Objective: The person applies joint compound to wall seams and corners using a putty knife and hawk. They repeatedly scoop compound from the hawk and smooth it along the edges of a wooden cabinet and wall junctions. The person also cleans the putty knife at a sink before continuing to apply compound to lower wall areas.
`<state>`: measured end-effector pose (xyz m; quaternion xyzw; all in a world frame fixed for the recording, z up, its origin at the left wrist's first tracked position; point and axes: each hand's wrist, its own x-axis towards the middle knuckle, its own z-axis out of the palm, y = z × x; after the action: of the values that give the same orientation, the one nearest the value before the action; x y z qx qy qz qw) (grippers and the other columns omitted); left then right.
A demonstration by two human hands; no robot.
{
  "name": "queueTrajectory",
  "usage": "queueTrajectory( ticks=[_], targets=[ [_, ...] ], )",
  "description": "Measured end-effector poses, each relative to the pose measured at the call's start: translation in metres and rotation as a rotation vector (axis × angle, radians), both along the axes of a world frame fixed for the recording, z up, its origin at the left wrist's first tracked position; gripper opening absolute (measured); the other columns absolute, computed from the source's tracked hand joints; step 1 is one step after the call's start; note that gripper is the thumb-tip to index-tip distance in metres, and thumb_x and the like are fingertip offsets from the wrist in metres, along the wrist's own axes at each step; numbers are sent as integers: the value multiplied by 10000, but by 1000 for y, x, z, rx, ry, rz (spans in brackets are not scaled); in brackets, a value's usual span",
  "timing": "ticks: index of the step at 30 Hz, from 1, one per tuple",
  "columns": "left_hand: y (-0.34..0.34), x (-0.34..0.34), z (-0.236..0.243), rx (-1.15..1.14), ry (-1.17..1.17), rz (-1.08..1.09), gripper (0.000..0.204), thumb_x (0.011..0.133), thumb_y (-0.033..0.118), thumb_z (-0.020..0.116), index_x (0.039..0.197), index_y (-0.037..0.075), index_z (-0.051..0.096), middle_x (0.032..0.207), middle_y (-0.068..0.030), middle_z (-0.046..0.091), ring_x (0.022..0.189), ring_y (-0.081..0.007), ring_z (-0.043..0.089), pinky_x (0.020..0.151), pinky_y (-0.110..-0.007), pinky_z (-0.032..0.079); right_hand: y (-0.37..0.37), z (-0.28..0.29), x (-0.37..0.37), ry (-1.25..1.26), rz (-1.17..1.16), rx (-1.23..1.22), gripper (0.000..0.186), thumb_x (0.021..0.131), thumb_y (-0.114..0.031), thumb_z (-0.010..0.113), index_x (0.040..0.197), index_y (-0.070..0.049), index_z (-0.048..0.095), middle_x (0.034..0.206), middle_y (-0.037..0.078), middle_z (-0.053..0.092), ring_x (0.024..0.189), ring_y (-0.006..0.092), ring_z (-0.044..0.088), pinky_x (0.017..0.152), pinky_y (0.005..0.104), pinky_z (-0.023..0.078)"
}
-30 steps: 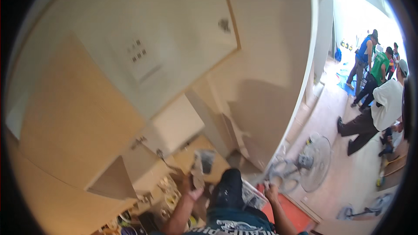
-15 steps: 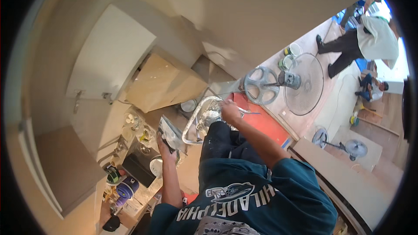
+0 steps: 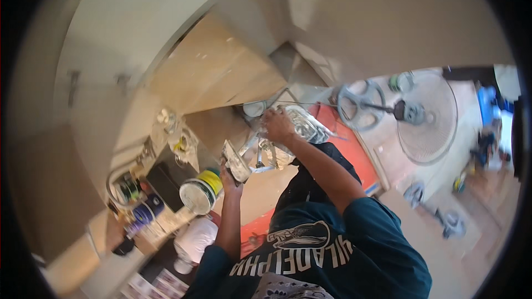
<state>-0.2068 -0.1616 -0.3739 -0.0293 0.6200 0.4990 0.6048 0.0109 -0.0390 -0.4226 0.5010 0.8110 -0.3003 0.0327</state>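
Note:
My left hand (image 3: 230, 179) is closed round a flat, plaster-smeared trowel (image 3: 237, 161), its pale broad face tilted. To the right and farther off, my right hand (image 3: 277, 126) has its fingers bent together; motion blurs them, and what they may grip does not show. That hand hangs in front of a tubular metal frame (image 3: 256, 152), next to a plaster-crusted tray (image 3: 305, 124). Left of my left hand stands a white bucket (image 3: 198, 196) with a yellow and green band.
A pedestal fan (image 3: 426, 117) lies beyond a red sheet (image 3: 344, 147) on the floor. A dark sink (image 3: 173, 184) and a purple container (image 3: 148, 208) line the counter at left. A brown panel (image 3: 221, 72) and cabinets rise ahead. People work at the far right.
My view has swung, showing more of the counter and bucket. The trowel in my left hand has turned, and my right hand has come closer to it.

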Motion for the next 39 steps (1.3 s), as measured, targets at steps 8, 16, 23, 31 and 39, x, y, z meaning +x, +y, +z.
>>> queueTrajectory(
  ticks=[8,16,23,31,39],
  targets=[
    [-55,3,-65,242,71,307,359,983,356,502,1090,27,597,980,-66,673,821,-156,667,743,-309,551,15,-62,-4,186,127,365,599,844,-624,517,975,-68,696,1069,148,664,1043,312,598,967,447,378],
    [-166,65,-74,109,89,268,414,964,408,542,836,39,681,717,-27,664,564,-89,605,525,-247,483,26,-77,-3,151,219,386,610,810,-575,616,1082,-34,690,1131,167,662,1094,326,591,989,439,397],
    [-176,96,-88,39,487,345,482,962,438,534,860,-11,675,737,-14,614,716,-90,526,653,-293,437,44,-90,7,139,381,368,570,858,-493,620,1125,8,656,1170,200,634,1103,361,584,950,432,438],
    [-100,9,-220,461,655,574,446,968,397,535,883,-18,672,771,-25,645,702,-84,557,650,-296,461,129,-184,72,349,379,618,472,947,-325,547,1241,44,558,1231,220,588,1103,343,571,969,414,434],
    [-93,20,-228,682,374,495,391,979,350,517,962,-11,665,843,-68,686,710,-122,632,659,-279,489,58,-277,172,736,-74,149,492,996,-397,383,1370,-93,484,1130,106,561,902,218,533,814,382,462]
  ],
)
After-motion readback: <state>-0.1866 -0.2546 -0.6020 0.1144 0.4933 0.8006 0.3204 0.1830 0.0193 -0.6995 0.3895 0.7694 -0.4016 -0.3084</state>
